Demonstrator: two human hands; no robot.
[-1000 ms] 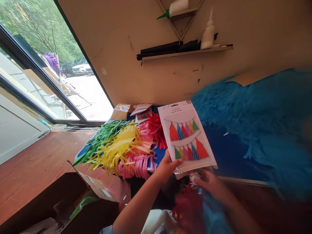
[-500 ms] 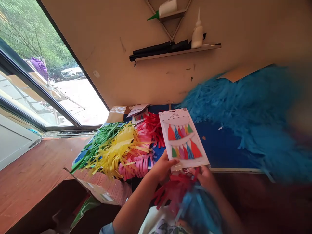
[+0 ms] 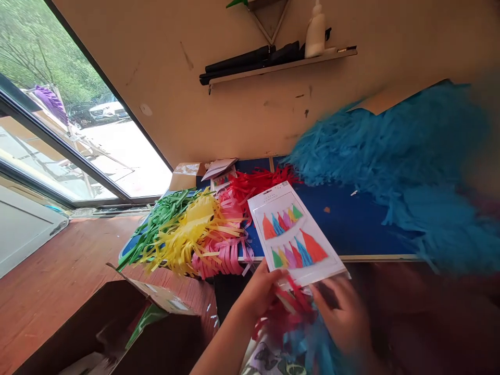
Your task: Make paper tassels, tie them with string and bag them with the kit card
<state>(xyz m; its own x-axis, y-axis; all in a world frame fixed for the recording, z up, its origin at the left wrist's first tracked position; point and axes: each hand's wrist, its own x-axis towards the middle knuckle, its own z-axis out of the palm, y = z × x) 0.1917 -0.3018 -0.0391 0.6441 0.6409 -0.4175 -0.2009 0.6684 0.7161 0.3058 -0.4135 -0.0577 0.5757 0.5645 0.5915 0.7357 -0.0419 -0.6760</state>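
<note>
My left hand [image 3: 261, 289] grips the lower left corner of a white tassel bunting packet [image 3: 294, 234], whose card shows small coloured tassels. My right hand [image 3: 344, 315] is blurred just below the packet's lower right corner, fingers curled around red tissue tassels [image 3: 289, 312] that hang out of the packet's bottom. Blue tissue tassels [image 3: 312, 346] dangle below them over my lap. The packet is held tilted above the near edge of a blue board [image 3: 351, 229].
Green [image 3: 160, 224], yellow [image 3: 191, 234], pink [image 3: 224, 255] and red [image 3: 253, 182] tissue fringes lie on the blue board. A big blue fringe heap [image 3: 410, 166] fills the right. An open cardboard box [image 3: 117, 328] stands at lower left. A wall shelf [image 3: 281, 65] carries a glue bottle.
The packet has dropped lower and tilted right. More red and blue tassels have come out of its bottom, and my right hand has moved down with them.
</note>
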